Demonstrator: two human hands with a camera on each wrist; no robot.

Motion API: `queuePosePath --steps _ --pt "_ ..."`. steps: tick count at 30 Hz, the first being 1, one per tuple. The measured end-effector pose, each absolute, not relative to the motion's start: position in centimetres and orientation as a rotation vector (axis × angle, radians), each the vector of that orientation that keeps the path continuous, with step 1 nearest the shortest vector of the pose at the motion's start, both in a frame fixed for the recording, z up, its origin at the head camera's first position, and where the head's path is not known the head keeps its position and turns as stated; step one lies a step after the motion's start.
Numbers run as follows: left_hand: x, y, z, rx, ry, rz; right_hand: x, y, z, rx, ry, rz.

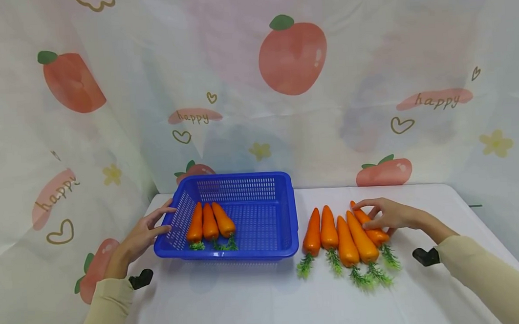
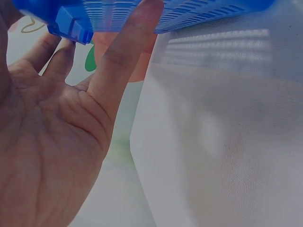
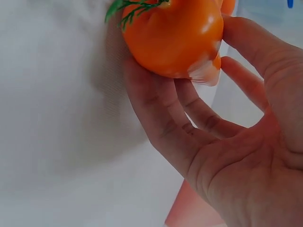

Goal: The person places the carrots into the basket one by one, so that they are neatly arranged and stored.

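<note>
My left hand holds the left edge of a blue plastic basket. In the left wrist view the thumb presses the basket wall from below, and other fingertips reach its far part. Three orange carrots with green tops lie inside at the left, one of them a carrot nearest the middle. My right hand has its fingers curled round the rightmost carrot on the table. In the right wrist view that carrot sits between thumb and fingers, its thick end toward the camera.
Several more carrots lie side by side on the white table, right of the basket, including a carrot close to its wall. A patterned cloth hangs behind the table and at its sides.
</note>
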State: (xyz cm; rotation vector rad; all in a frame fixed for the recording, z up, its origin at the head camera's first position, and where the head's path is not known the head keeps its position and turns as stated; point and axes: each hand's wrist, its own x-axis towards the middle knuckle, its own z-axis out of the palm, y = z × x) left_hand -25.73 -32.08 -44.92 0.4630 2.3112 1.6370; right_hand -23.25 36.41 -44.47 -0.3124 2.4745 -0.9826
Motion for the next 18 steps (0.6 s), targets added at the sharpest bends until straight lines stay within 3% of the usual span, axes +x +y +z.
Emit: queuePosePath --steps 18 --pt "-25.7 -32.1 -45.0 0.465 2.303 1.657 -23.3 36.0 -38.5 -0.378 2.478 -0.939"
